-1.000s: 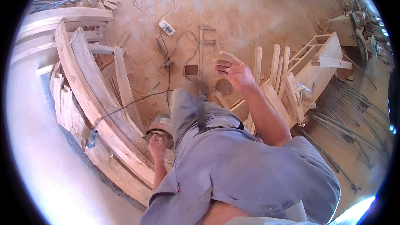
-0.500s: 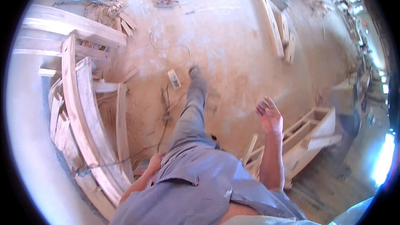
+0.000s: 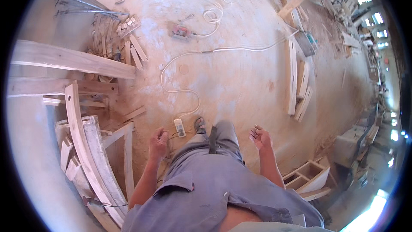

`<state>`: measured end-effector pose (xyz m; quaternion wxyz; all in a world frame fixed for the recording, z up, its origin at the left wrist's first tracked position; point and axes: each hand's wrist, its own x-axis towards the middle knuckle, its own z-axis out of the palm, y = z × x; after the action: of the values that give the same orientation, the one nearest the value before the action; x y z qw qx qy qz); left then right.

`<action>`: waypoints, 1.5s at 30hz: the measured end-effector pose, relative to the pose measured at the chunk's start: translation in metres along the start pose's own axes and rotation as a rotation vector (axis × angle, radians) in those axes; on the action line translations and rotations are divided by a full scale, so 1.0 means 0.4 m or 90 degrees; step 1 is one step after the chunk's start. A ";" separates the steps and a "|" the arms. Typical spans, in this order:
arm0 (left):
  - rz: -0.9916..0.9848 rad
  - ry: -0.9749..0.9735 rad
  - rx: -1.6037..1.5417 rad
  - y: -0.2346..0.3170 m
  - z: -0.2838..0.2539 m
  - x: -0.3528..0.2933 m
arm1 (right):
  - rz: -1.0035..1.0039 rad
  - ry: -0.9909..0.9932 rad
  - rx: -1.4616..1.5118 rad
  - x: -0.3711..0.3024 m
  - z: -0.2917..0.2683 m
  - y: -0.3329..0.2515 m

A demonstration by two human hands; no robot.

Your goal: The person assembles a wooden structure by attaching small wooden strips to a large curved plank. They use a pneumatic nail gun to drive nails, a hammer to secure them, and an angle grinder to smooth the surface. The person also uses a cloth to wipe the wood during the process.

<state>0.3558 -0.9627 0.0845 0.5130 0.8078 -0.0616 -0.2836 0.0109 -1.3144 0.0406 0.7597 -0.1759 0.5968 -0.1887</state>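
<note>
My left hand point(image 3: 159, 142) hangs in front of my left hip with its fingers curled in, and nothing shows in it. It is nearest to a white power strip point(image 3: 178, 125) on the dusty floor, just left of my sandalled foot point(image 3: 199, 124). My right hand point(image 3: 260, 138) is held out at my right side, fingers loosely bent and apart, holding nothing. It touches no object. A pale cable point(image 3: 198, 99) winds away from the strip across the floor. Farther off lies a red power tool point(image 3: 181, 31) with a coiled pale cord.
At the left stand long wooden beams point(image 3: 77, 59) and a curved wooden piece point(image 3: 79, 133). A wooden box frame point(image 3: 311, 174) sits at the lower right. Mortised timbers point(image 3: 292, 75) lie ahead on the right, and metal clamps point(image 3: 90, 11) at the far left.
My left hand has swung up and forward into fuller view. The right hand has come lower and inward. I have moved forward: the power strip is nearer, and the other leg now shows ahead.
</note>
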 end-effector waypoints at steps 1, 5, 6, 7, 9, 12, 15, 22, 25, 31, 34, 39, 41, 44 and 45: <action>-0.010 0.010 -0.002 0.013 0.029 0.028 | 0.006 -0.019 -0.033 0.053 0.049 -0.047; -0.100 0.103 0.056 -0.043 0.133 0.133 | 0.017 -0.105 -0.202 0.301 0.301 -0.273; -0.124 0.130 0.065 -0.047 0.156 0.150 | 0.017 -0.126 -0.252 0.357 0.380 -0.335; -0.149 0.164 0.075 -0.037 0.184 0.171 | 0.007 -0.120 -0.305 0.420 0.477 -0.392; -0.216 0.202 0.087 -0.021 0.261 0.235 | -0.014 -0.110 -0.407 0.562 0.674 -0.483; -0.333 0.210 0.107 0.011 0.342 0.347 | -0.080 -0.130 -0.608 0.860 0.934 -0.542; -0.431 0.174 0.127 0.090 0.445 0.475 | -0.186 -0.169 -0.888 1.224 1.045 -0.506; -0.409 0.123 0.113 0.224 0.720 0.736 | -0.333 -0.332 -1.328 1.662 1.416 -0.355; -0.383 0.125 0.124 0.188 0.804 0.850 | -0.357 -0.392 -1.387 1.842 1.534 -0.258; -0.378 0.217 0.132 -0.010 0.881 0.981 | -0.351 -0.372 -1.523 2.194 1.734 -0.030; -0.436 0.261 0.175 -0.035 0.864 0.985 | -0.440 -0.503 -1.433 2.291 1.803 0.123; -0.457 0.331 0.157 -0.103 0.836 1.006 | -0.600 -0.389 -1.433 2.660 1.862 0.157; -0.469 0.338 0.170 -0.126 0.838 1.010 | -0.734 -0.413 -1.409 2.712 1.889 0.157; -0.504 0.344 0.164 -0.089 0.822 1.031 | -0.377 -0.361 -1.339 2.597 1.848 0.231; -0.517 0.338 0.152 -0.071 0.811 1.047 | -0.334 -0.398 -1.237 2.527 1.814 0.245</action>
<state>0.5297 -1.3705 -0.2069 0.2635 0.8640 0.3586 -0.2357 0.9434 -1.7011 -0.6933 0.3474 -0.8738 0.2121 0.2660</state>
